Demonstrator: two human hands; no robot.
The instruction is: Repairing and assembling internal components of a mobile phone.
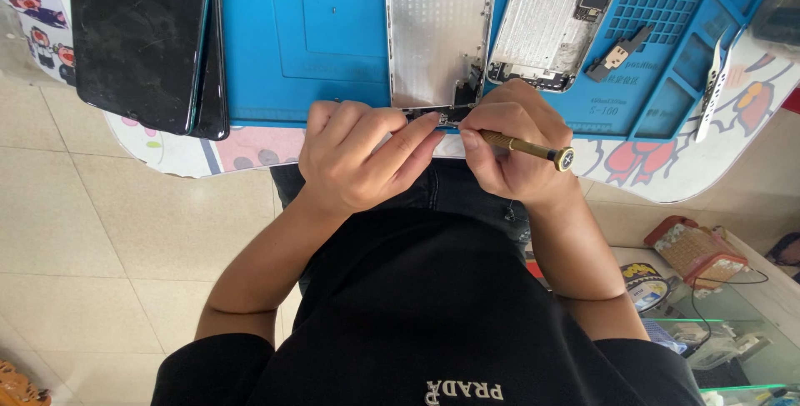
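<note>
My left hand [358,156] pinches the lower end of an opened silver phone housing [433,31] that lies on a blue work mat [308,39]. In my right hand [512,143] is a small gold-handled screwdriver [525,147]. Its thin shaft points left to the housing's bottom edge, where dark parts sit between my fingertips. The tip itself is hidden by my fingers. Both hands meet at the table's near edge.
A second opened phone body with a circuit board [550,14] lies to the right on the mat. Two dark phone screens [142,35] are stacked at the left. Tweezers [713,81] and a small bracket [617,52] lie at the right. A glass shelf with clutter [700,306] stands lower right.
</note>
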